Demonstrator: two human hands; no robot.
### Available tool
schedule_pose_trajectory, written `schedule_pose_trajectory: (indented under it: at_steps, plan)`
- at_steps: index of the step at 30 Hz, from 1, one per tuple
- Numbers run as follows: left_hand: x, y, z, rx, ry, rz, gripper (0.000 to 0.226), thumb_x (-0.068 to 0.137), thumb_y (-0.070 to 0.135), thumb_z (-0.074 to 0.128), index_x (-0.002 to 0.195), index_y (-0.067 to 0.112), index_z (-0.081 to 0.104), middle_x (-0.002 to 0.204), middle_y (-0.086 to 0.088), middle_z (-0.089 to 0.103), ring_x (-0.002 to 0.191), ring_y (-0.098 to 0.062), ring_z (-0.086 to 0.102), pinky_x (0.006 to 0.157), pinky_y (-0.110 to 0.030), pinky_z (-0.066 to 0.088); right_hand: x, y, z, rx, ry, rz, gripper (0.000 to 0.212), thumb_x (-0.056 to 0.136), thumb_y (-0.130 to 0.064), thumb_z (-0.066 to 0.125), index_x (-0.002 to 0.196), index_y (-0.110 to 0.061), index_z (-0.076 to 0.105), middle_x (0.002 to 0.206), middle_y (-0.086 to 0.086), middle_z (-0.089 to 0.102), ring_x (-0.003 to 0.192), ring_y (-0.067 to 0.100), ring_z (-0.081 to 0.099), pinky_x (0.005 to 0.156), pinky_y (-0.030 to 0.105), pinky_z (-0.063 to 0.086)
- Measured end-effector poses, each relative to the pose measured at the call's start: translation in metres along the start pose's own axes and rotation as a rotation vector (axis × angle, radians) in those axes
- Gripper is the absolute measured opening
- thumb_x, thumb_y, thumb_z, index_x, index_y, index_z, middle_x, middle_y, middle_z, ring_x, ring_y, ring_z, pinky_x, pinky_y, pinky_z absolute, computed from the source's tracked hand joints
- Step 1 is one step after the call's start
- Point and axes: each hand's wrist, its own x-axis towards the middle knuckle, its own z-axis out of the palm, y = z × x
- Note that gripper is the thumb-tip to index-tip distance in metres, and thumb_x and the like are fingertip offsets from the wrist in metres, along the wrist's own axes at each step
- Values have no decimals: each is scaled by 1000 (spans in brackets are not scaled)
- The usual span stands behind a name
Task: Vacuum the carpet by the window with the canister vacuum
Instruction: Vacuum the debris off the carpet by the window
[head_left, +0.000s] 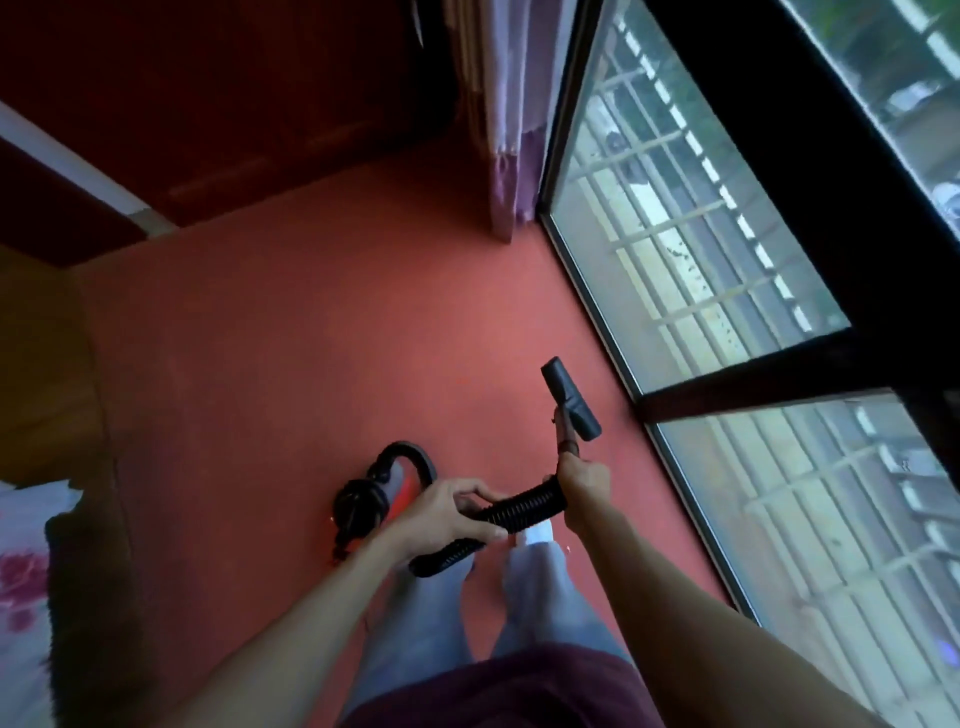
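The red carpet (322, 338) runs up to the floor-length window (691, 270) on the right. A red and black canister vacuum (374, 493) sits on the carpet to the left of my legs. Its black ribbed hose (519, 506) crosses in front of me. My left hand (447, 514) is closed around the hose's middle. My right hand (584, 480) grips the wand (563, 431) where the hose ends. The black floor nozzle (571, 397) points away from me, close to the window frame; whether it touches the carpet I cannot tell.
A purple curtain (511, 130) hangs in the far corner by the window. Dark red wooden furniture (208, 104) lines the far wall. A wooden bed edge (57, 374) with floral bedding (21, 571) stands at the left. My legs (535, 587) are directly below.
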Motion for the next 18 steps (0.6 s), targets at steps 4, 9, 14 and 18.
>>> schedule_pose_trajectory:
  at_steps: [4, 9, 14, 18]
  plan:
    - [5, -16, 30, 93, -104, -18, 29, 77, 13, 84, 102, 23, 72, 92, -15, 74, 76, -21, 69, 78, -37, 56, -4, 39, -39, 42, 62, 65, 19, 85, -15, 52, 96, -1, 59, 95, 22, 70, 82, 36, 69, 54, 33, 51]
    - [12, -52, 55, 169, -233, -74, 34, 75, 12, 85, 106, 13, 70, 90, -19, 73, 75, -26, 69, 78, -40, 56, -5, 101, -64, 84, 109, 126, 18, 91, -20, 55, 90, -2, 55, 78, 12, 56, 72, 30, 56, 55, 32, 41]
    - [4, -94, 72, 271, -347, -140, 34, 77, 7, 83, 105, 6, 64, 86, -14, 72, 74, -26, 70, 73, -31, 56, -15, 177, -69, 178, 143, 151, 18, 90, -22, 55, 90, -5, 55, 75, 8, 52, 66, 24, 50, 51, 27, 35]
    - [-3, -123, 80, 365, -382, -158, 39, 77, 8, 83, 111, 5, 64, 94, -21, 74, 83, -30, 73, 82, -31, 57, -19, 225, -68, 305, 172, 191, 16, 83, -17, 56, 74, -4, 55, 75, 14, 60, 68, 28, 61, 56, 32, 47]
